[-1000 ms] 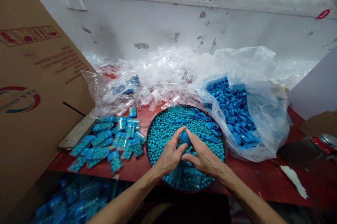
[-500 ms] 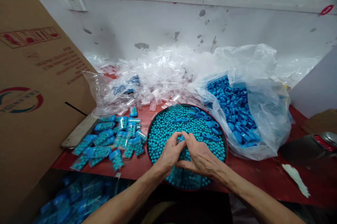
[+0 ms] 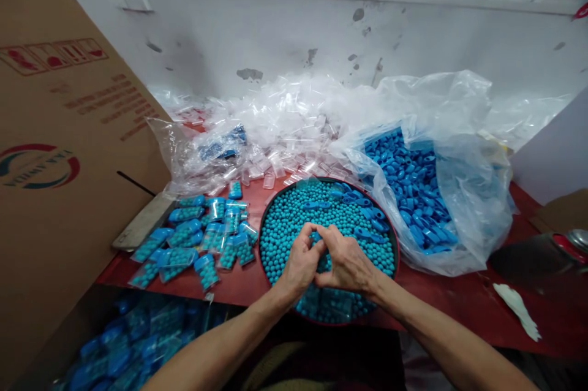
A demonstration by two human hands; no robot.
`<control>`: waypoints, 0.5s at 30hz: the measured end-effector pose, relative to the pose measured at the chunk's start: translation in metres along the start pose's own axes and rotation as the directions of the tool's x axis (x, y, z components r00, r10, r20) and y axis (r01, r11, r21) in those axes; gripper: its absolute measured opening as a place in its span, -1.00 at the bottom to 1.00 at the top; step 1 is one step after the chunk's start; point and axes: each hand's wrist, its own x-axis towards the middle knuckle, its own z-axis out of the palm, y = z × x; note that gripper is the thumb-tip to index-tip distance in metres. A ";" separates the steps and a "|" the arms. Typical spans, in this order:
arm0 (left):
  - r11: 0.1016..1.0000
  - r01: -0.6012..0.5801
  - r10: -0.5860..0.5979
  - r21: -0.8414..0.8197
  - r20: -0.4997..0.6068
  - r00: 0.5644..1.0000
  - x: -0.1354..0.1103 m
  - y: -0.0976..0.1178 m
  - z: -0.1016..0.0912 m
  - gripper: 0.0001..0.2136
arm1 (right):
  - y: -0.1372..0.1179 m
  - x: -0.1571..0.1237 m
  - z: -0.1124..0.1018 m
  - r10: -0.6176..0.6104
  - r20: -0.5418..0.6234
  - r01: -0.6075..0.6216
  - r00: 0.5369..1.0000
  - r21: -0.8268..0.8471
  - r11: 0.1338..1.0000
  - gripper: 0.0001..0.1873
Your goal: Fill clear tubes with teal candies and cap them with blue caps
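A round dark tray (image 3: 395,242) filled with small teal beads (image 3: 289,222) sits on the red table in front of me. Both hands meet over its middle. My left hand (image 3: 299,263) and my right hand (image 3: 345,262) have fingers curled together, pinching a small clear container with a blue cap (image 3: 316,238) between them; most of it is hidden by the fingers. Several loose blue caps (image 3: 356,201) lie on the beads at the tray's far right.
Filled bead containers with blue caps (image 3: 197,238) lie left of the tray. A clear bag of blue caps (image 3: 413,186) lies to the right, with a heap of empty clear containers (image 3: 280,127) behind. A cardboard box (image 3: 59,152) stands at left. More filled containers (image 3: 133,342) lie below the table.
Both hands have closed together over the small container; a second ago the fingers were spread with the blue cap showing between them. The view has shifted slightly.
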 end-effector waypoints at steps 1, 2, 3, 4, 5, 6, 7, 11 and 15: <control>1.000 -0.011 0.011 0.013 -0.018 1.000 0.000 -0.001 0.000 -0.85 | 0.000 0.001 0.000 -0.002 0.001 0.002 1.000 0.030 1.000 -0.28; 1.000 -0.017 0.018 0.013 -0.029 0.999 0.000 -0.001 0.000 -0.85 | 0.001 0.001 -0.001 -0.004 0.000 0.004 1.000 0.079 0.997 -0.28; 1.000 -0.014 0.014 -0.011 -0.023 1.000 0.000 0.000 -0.001 -0.84 | 0.002 0.001 -0.002 -0.006 -0.004 0.006 1.000 0.141 0.990 -0.28; 0.998 0.005 -0.004 -0.062 0.008 1.000 0.000 0.001 -0.003 -0.82 | 0.003 0.001 -0.002 -0.004 -0.004 0.005 1.000 0.209 0.978 -0.27; 0.990 0.039 -0.031 -0.133 0.059 0.998 0.000 0.002 -0.004 -0.77 | 0.004 0.001 -0.003 0.001 0.000 -0.001 1.000 0.271 0.963 -0.23; 0.974 0.084 -0.059 -0.208 0.123 0.991 -0.001 0.003 -0.006 -0.72 | 0.006 0.000 -0.004 0.008 0.011 -0.011 1.000 0.313 0.950 -0.17; 0.953 0.132 -0.083 -0.274 0.182 0.980 -0.001 0.004 -0.007 -0.67 | 0.008 -0.001 -0.004 0.015 0.029 -0.023 0.999 0.334 0.942 -0.09; 0.921 0.187 -0.119 -0.342 0.212 0.970 -0.001 0.004 -0.011 -0.62 | 0.012 -0.005 -0.007 0.020 0.081 -0.042 0.996 0.276 0.960 0.05; 0.970 0.071 -0.052 -0.234 0.083 0.995 0.005 0.004 -0.010 -0.70 | 0.008 -0.002 -0.010 0.000 0.043 -0.007 0.999 0.165 0.986 -0.17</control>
